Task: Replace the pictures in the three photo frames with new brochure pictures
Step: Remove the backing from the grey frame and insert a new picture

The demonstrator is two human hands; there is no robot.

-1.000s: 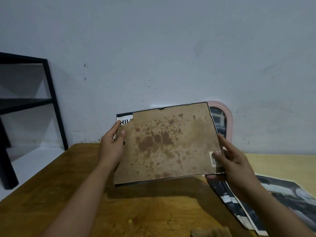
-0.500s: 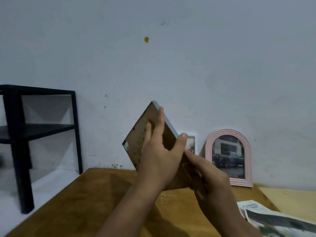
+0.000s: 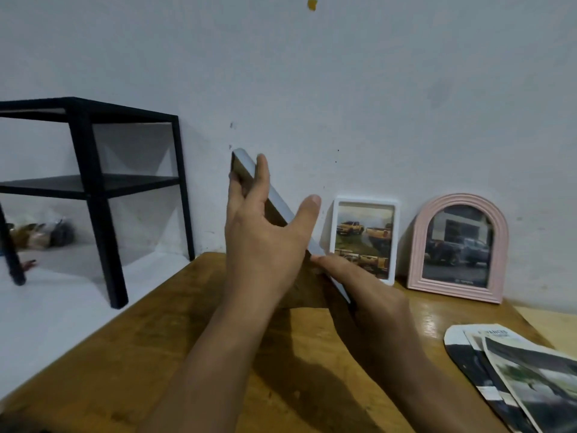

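Hands are wrapped round a flat grey picture frame with a brown stained back [image 3: 282, 210], which is held up on its edge above the brown wooden worktop [image 3: 175, 332]. The left hand [image 3: 265, 242] is laid against the brown back, with straight fingers on top and the thumb hooked over the grey edge. The right hand [image 3: 368, 292] is curled round the lower end of the frame. The front of the frame is turned away, so the picture inside cannot be seen.

Two more frames are leaned on the white wall [image 3: 374, 89] at the back of the worktop. A small white frame with yellow trucks in it [image 3: 363, 240] is just beside the held frame. A pink frame with a round top [image 3: 459, 246] is stood to the right of it, with a dark truck shown inside. Loose brochure pages [image 3: 512, 373] are spread at the right edge of the worktop. A black metal shelf [image 3: 90, 182] is stood on the floor to the left.

Things could go wrong from this point. The held frame is close to the white frame, so that one could be knocked over by a bump. The held frame could also be dropped if the grip slips, because only the edges are held. If there is glass in it, the glass could be cracked.
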